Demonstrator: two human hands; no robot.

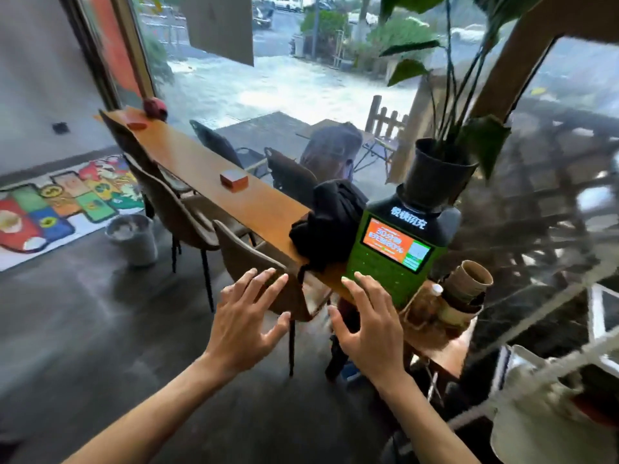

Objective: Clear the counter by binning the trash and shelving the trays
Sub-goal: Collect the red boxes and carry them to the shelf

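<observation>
Two bare hands are shown raised side by side at 6 o'clock, palms down. The left hand [249, 316] is spread with straight fingers and nothing is held; it is seen in front of the back of the nearest chair [258, 272], and contact with it cannot be judged. The right hand [365, 321] is likewise opened, fingers extended, nothing gripped, its fingertips seen against the lower edge of a green charging kiosk [398, 252].

A long wooden worktop [207, 169] is seen running from 10 o'clock toward the centre, along a large window. On it, a small orange-brown box [233, 180] lies near mid-length, a flat reddish item [136, 125] and a red rounded object [154, 108] lie at the far end, and a heap of black cloth [330, 222] rests at the near end, just beside the kiosk. A dark plant pot [438, 175] is placed on top of the kiosk.

The trash is located at 4 o'clock from the kiosk: stacked brown paper cups [469, 286], tilted on their side, and crumpled brown paper [422, 309] with a small white cap, on what appears to be a brown tray [452, 349]; blur prevents certainty.

A grey bin [134, 237] is set on the floor at 9 o'clock, near a colourful floor mat [50, 209]. More chairs are lined along the worktop.
</observation>
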